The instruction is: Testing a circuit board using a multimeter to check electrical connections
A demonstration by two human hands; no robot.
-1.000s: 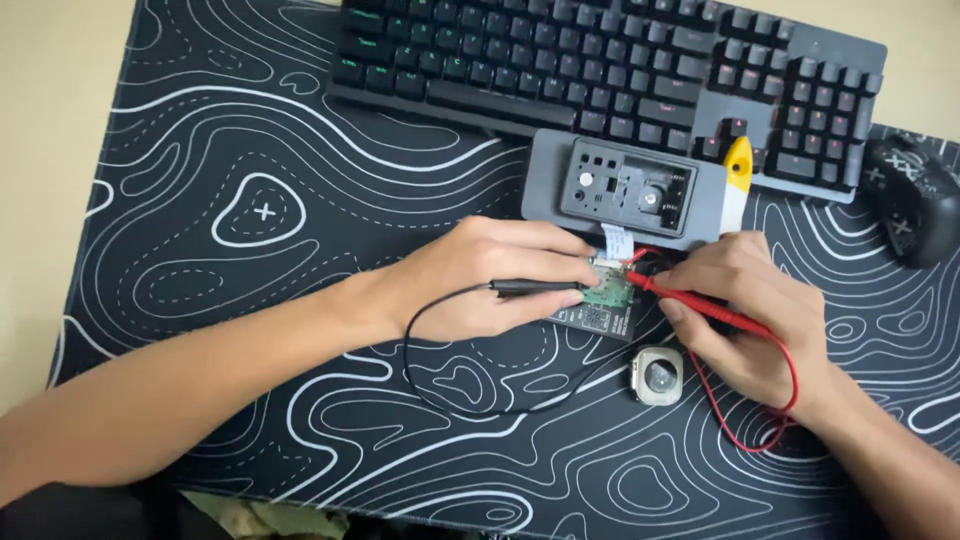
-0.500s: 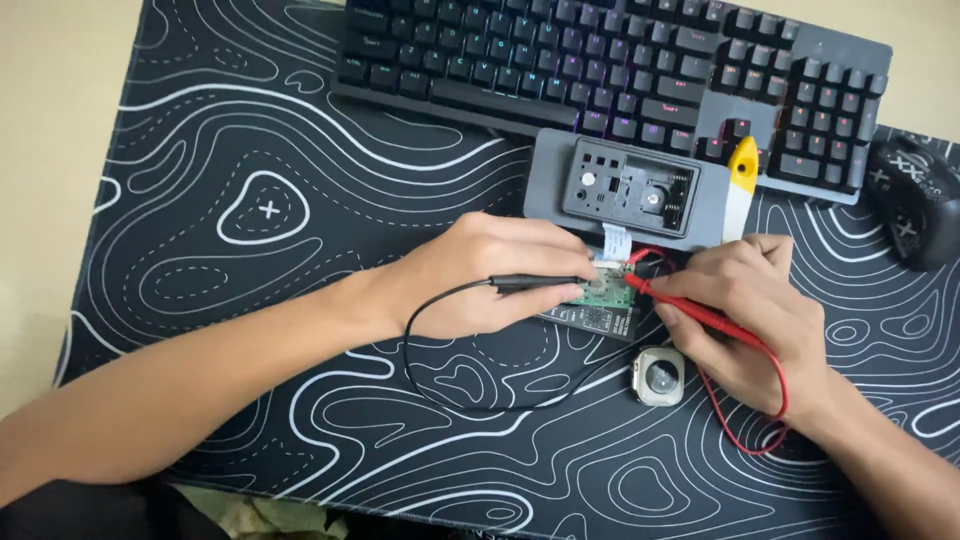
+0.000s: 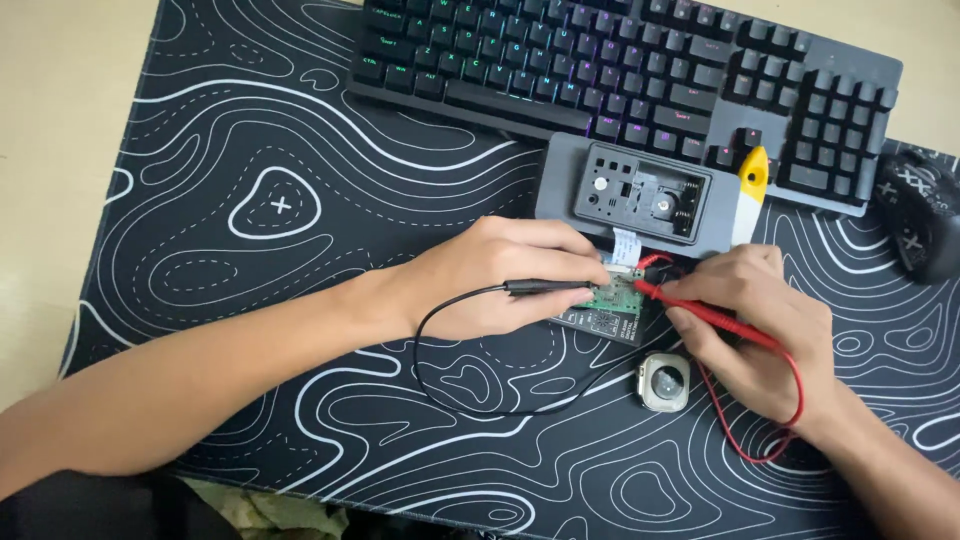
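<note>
Small green circuit board (image 3: 612, 303), dark component block at its lower edge, lying flat on black patterned mat (image 3: 300, 330). Left hand (image 3: 500, 275) pinches black probe (image 3: 545, 287); right hand (image 3: 755, 325) grips red probe (image 3: 690, 305), both tips on board.

Your left hand (image 3: 500, 275) pinches the black probe (image 3: 545, 287), your right hand (image 3: 760, 325) the red probe (image 3: 700, 315). Both tips touch the small green circuit board (image 3: 612, 305) on the patterned desk mat (image 3: 250, 200), below the grey device (image 3: 640, 195).
</note>
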